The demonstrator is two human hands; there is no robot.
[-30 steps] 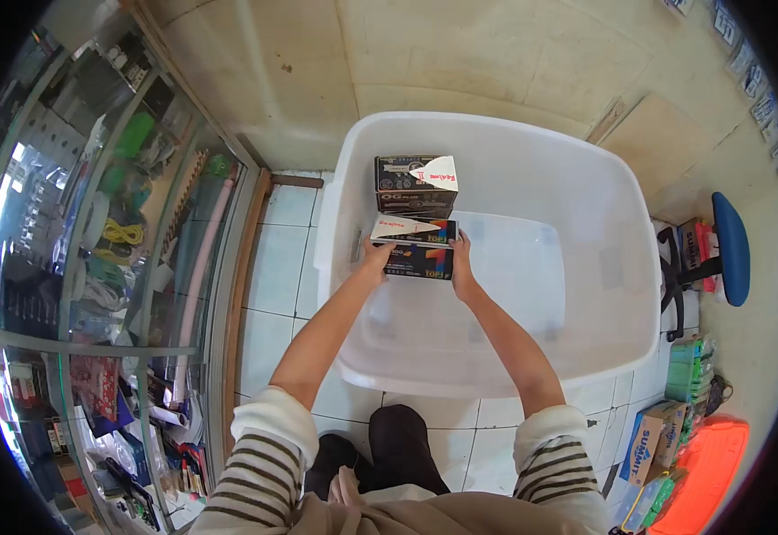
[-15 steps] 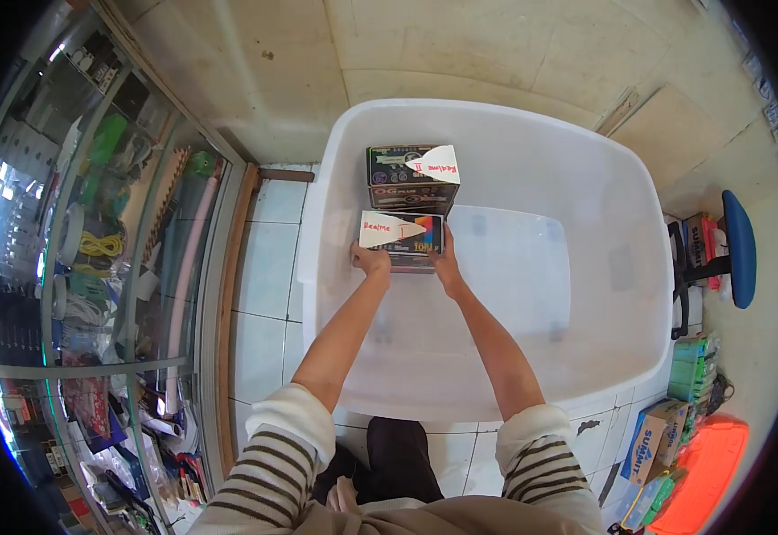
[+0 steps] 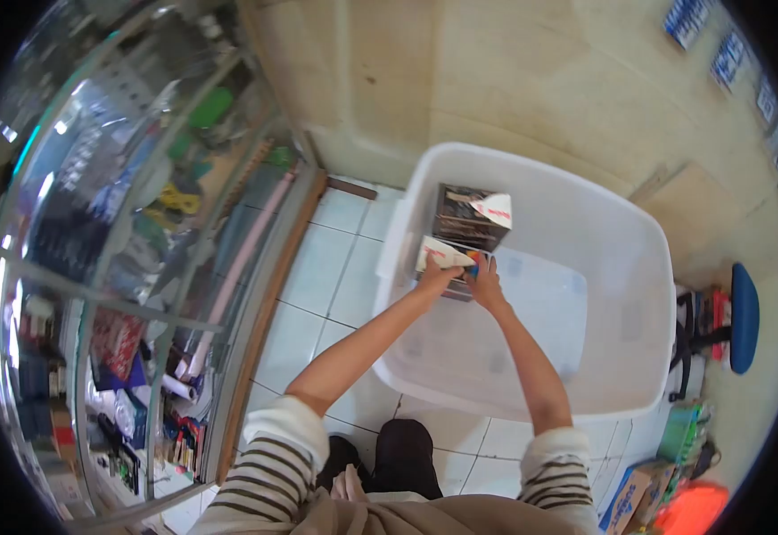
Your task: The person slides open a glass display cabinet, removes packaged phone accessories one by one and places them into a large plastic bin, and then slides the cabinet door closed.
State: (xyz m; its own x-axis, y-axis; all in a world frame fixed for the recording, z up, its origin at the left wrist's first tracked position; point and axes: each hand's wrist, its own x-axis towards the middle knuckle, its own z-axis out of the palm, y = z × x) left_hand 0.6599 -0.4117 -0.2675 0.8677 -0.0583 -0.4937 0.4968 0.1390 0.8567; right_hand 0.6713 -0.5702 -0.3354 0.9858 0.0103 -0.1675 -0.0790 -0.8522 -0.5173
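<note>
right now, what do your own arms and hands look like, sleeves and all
The left sleeve and right sleeve are off-white with dark horizontal stripes, each ending in a plain, thick, rolled-up white cuff. Below the cuffs the arms are bare. The left hand and right hand wear no gloves, and no watch shows; rings would be too small to make out.

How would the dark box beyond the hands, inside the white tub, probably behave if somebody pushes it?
With flat faces and straight edges, the dark box would likely slide or tip rather than roll. Its sides show no sagging, so it should feel fairly stiff. The white tub seems smooth inside, so sliding may be easy.
</note>
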